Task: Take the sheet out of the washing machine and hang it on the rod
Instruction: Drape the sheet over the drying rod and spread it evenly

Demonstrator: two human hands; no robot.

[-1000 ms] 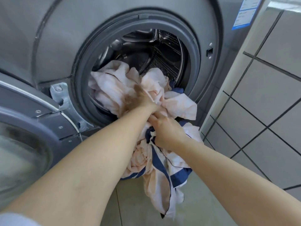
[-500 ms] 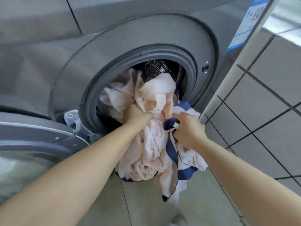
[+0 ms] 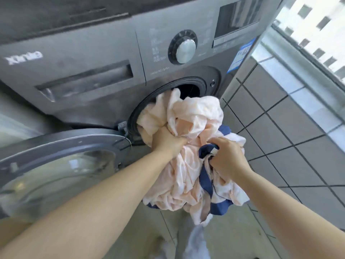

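Note:
A crumpled pale pink sheet (image 3: pixel 194 120) with dark blue bands bulges out of the round opening of the grey washing machine (image 3: pixel 89 53). Most of the sheet hangs in front of the opening, and its upper part still lies over the door rim. My left hand (image 3: pixel 168 141) grips a bunch of pink cloth just below the opening. My right hand (image 3: pixel 226 157) grips a fold with a blue edge a little to the right. The sheet's lower end dangles above the floor. No rod is in view.
The machine's round glass door (image 3: pixel 56 165) stands swung open at the left, under my left arm. A grey tiled wall (image 3: pixel 280 128) rises close on the right, with a window ledge (image 3: pixel 308 86) above it. Grey floor tiles lie below the sheet.
Both hands have pulled the sheet further out of the drum, and more of it now hangs outside. My view has risen, and the machine's dial and control panel have come into sight.

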